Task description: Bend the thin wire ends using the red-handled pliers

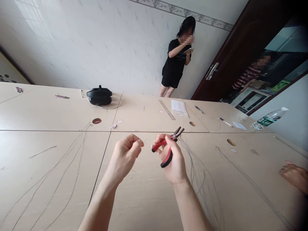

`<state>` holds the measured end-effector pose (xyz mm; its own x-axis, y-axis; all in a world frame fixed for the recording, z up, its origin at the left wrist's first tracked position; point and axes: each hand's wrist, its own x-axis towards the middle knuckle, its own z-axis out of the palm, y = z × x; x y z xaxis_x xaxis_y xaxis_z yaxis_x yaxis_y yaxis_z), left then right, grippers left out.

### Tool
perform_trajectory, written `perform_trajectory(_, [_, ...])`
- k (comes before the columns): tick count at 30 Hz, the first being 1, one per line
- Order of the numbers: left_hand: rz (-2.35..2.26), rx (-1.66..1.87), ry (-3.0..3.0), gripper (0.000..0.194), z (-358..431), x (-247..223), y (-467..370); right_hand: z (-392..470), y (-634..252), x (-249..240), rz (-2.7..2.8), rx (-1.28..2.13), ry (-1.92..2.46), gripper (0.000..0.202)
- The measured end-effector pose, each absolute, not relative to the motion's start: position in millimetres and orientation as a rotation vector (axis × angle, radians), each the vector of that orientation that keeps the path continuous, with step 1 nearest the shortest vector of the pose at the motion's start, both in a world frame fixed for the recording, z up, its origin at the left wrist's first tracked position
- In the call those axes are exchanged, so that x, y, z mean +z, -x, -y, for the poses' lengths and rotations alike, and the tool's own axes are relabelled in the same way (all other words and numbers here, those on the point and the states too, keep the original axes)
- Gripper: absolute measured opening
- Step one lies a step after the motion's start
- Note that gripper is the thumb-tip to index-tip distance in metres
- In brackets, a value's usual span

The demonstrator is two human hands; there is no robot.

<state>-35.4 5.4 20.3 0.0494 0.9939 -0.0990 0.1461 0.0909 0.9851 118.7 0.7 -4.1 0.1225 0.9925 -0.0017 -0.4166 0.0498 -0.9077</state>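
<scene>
My left hand (pixel 128 157) is closed in a pinch above the middle of the table. A short bit of thin wire (pixel 145 142) shows at its fingertips; the rest is hidden by the fingers. Level with it on the right, my right hand (pixel 174 160) is wrapped round a pair of pliers (pixel 170 143) with red and black handles. The handles are spread, and the slightly parted jaws point up and to the right. Beyond that hand, a bundle of long thin wires (pixel 198 166) runs down the table.
More long wires (pixel 72 166) lie at left. Farther back are a black case (pixel 99 97), a ruler (pixel 166 109), a plastic bag (pixel 179 107), pens (pixel 225 121) and a water bottle (pixel 269 119). Another person's hand (pixel 293 175) rests at right. Someone stands by the wall.
</scene>
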Motion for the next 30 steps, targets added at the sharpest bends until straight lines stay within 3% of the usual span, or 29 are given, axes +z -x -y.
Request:
perform_trajectory(3, [-1.353, 1.061, -1.226, 0.019, -7.8, 18.6, 37.0, -4.1, -121.5, -3.8, 0.571, 1.632, 0.811, 0.023])
perform_trajectory(5, [-1.374, 1.077, -1.221, 0.018, -8.9, 17.4, 37.8, -3.0, -119.4, -3.6, 0.588, 1.69, 0.821, 0.025])
perform_trajectory(9, [-1.44, 1.115, -1.259, 0.017, -10.2, 16.9, 38.2, 3.7, -109.1, -6.6, 1.087, 1.324, 1.174, 0.045])
perform_trajectory(14, [-1.539, 1.176, -1.334, 0.017, -10.4, 16.5, 36.4, 10.2, -103.2, -10.2, 1.589, 0.665, 1.542, 0.034])
perform_trajectory(23, [-1.649, 1.258, -1.36, 0.017, -15.6, 9.1, 37.6, 19.4, -104.2, -1.1, 1.841, 0.747, 1.596, 0.048])
perform_trajectory(30, [-1.652, 1.202, -1.433, 0.017, -12.3, 10.0, 29.1, 15.7, -103.2, -1.4, 1.803, 0.742, 1.618, 0.042])
